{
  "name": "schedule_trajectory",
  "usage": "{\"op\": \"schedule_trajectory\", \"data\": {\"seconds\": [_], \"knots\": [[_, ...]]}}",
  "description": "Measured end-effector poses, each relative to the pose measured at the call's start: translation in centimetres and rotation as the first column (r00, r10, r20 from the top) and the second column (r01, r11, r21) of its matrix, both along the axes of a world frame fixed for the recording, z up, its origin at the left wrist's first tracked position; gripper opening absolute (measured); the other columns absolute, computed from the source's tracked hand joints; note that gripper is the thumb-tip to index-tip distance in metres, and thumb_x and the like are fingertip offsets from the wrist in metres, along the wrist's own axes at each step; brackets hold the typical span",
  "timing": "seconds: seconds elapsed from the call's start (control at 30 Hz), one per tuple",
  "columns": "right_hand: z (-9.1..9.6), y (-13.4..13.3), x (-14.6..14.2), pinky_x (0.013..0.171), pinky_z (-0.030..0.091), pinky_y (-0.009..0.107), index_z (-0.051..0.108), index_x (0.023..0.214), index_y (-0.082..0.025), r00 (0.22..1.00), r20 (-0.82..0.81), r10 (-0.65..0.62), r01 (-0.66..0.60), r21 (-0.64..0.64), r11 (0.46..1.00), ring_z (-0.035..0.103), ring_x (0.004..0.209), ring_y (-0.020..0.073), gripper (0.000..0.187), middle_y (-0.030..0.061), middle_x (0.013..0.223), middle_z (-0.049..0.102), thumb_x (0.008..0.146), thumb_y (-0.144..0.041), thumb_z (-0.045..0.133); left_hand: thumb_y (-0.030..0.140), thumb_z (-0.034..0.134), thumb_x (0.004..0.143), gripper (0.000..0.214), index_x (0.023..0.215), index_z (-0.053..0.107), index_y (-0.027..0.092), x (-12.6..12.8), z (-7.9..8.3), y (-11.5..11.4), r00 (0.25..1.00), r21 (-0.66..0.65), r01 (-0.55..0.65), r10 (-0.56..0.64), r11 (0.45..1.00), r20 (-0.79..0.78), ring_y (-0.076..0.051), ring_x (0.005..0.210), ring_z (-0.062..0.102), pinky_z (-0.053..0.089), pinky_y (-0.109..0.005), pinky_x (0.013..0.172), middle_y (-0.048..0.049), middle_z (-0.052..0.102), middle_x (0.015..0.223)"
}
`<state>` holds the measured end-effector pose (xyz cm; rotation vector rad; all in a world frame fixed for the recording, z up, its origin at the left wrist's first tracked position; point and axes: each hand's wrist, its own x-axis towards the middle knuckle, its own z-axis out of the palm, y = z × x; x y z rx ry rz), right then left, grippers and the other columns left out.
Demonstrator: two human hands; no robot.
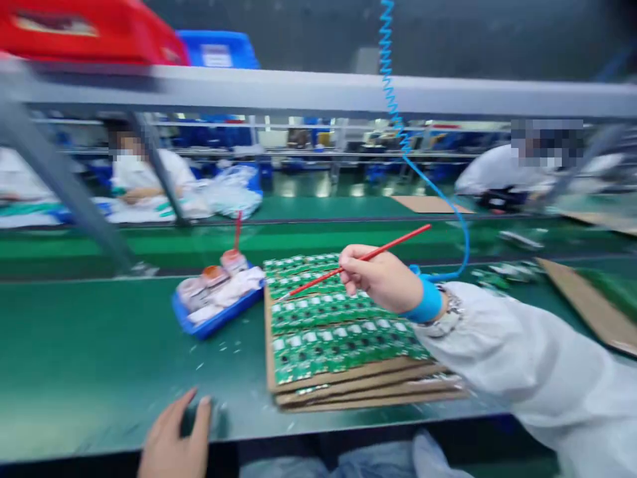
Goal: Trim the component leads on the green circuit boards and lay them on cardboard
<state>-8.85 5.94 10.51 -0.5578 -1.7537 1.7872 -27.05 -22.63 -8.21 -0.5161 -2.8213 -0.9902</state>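
My right hand (pixel 375 275) pinches a thin red brush (pixel 398 241), its pale tip pointing down and left over the far left part of the green circuit boards (pixel 318 345). The boards lie in rows on a stack of brown cardboard sheets (pixel 368 392). I cannot tell whether the tip touches a board. A blue wrist strap (pixel 424 299) circles my right wrist. My left hand (pixel 176 435) rests at the table's front edge, thumb and fingers apart, holding nothing.
A blue tray (pixel 219 323) left of the stack holds small jars and white cloth; another red stick (pixel 238 229) stands in one jar. A coiled blue cord (pixel 391 86) hangs down to my wrist strap. Cardboard (pixel 587 305) lies right. People sit across the bench.
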Motion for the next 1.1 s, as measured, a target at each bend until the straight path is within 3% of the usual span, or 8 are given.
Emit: {"op": "schedule_trajectory", "data": {"seconds": [0.07, 0.13, 0.23, 0.47, 0.6, 0.83, 1.1], "knots": [[0.2, -1.2, -3.7, 0.04, 0.041, 0.017, 0.053, 0.063, -0.015, 0.995, 0.014, 0.104, -0.104, 0.027, 0.994, 0.055, 0.041, 0.0077, 0.018, -0.0027, 0.052, 0.058, 0.064, -0.026, 0.067, 0.049, 0.038, 0.08, 0.05, 0.102, 0.067, 0.014, -0.6, -0.7, -0.3, 0.999, -0.084, -0.021, 0.018, 0.996, -0.032, -0.029, 0.099, 0.062, 0.048, -0.041, 0.084, -0.0141, 0.067, 0.109], [0.5, -2.5, -7.3, 0.042, 0.043, 0.018, 0.052, 0.063, -0.016, 0.987, 0.019, 0.161, -0.162, 0.08, 0.984, 0.056, 0.043, 0.0084, 0.012, -0.0025, 0.053, 0.058, 0.065, -0.022, 0.063, 0.043, 0.036, 0.082, 0.047, 0.102, 0.067, 0.015, -0.9, -1.1, 0.3, 0.997, -0.139, -0.045, 0.035, 0.989, -0.073, -0.03, 0.109, 0.057, 0.04, -0.046, 0.094, -0.0137, 0.065, 0.114], [0.7, -4.0, -12.2, 0.046, 0.045, 0.02, 0.051, 0.062, -0.017, 0.991, 0.038, 0.128, -0.133, 0.247, 0.96, 0.055, 0.045, 0.0084, 0.007, -0.0028, 0.054, 0.057, 0.068, -0.018, 0.055, 0.038, 0.036, 0.084, 0.042, 0.108, 0.065, 0.019, -0.8, -1.2, 1.5, 0.99, -0.206, -0.074, 0.047, 0.976, -0.133, -0.032, 0.122, 0.047, 0.029, -0.055, 0.1, -0.0124, 0.058, 0.127], [-1.6, -4.4, -20.2, 0.048, 0.045, 0.022, 0.049, 0.061, -0.018, 0.991, 0.117, 0.07, -0.113, 0.415, 0.903, 0.056, 0.047, 0.0097, 0.011, -0.0026, 0.054, 0.057, 0.071, -0.021, 0.051, 0.034, 0.042, 0.083, 0.04, 0.115, 0.063, 0.021, -0.4, -1.2, 1.5, 0.983, -0.282, -0.093, 0.042, 0.955, -0.181, -0.032, 0.123, 0.045, 0.031, -0.051, 0.097, -0.0118, 0.055, 0.131], [-3.1, -4.6, -22.3, 0.05, 0.044, 0.023, 0.049, 0.062, -0.019, 0.984, 0.174, 0.045, -0.123, 0.472, 0.873, 0.057, 0.049, 0.0114, 0.011, -0.0029, 0.053, 0.057, 0.072, -0.022, 0.05, 0.031, 0.042, 0.083, 0.039, 0.113, 0.064, 0.02, -0.2, -1.1, 1.5, 0.979, -0.281, -0.106, 0.051, 0.954, -0.195, -0.033, 0.122, 0.046, 0.032, -0.051, 0.096, -0.0124, 0.056, 0.13], [-3.9, -4.9, -23.5, 0.058, 0.043, 0.023, 0.05, 0.061, -0.02, 0.968, 0.247, 0.042, -0.169, 0.521, 0.837, 0.055, 0.052, 0.011, 0.012, -0.0042, 0.05, 0.057, 0.072, -0.023, 0.051, 0.027, 0.04, 0.084, 0.039, 0.114, 0.064, 0.018, 0.3, -0.7, 1.6, 0.981, -0.232, -0.103, 0.061, 0.967, -0.183, -0.033, 0.123, 0.045, 0.031, -0.052, 0.097, -0.0135, 0.055, 0.13], [-5.5, -5.2, -24.8, 0.045, 0.042, 0.019, 0.057, 0.061, -0.017, 0.928, 0.28, 0.247, -0.332, 0.313, 0.89, 0.056, 0.047, 0.0099, 0.01, -0.0013, 0.049, 0.059, 0.069, -0.023, 0.056, 0.025, 0.049, 0.079, 0.037, 0.112, 0.066, 0.023, 0.6, -1.1, 1.6, 0.981, -0.162, -0.143, 0.118, 0.976, -0.155, -0.03, 0.123, 0.046, 0.031, -0.049, 0.1, -0.009, 0.058, 0.129]]}}
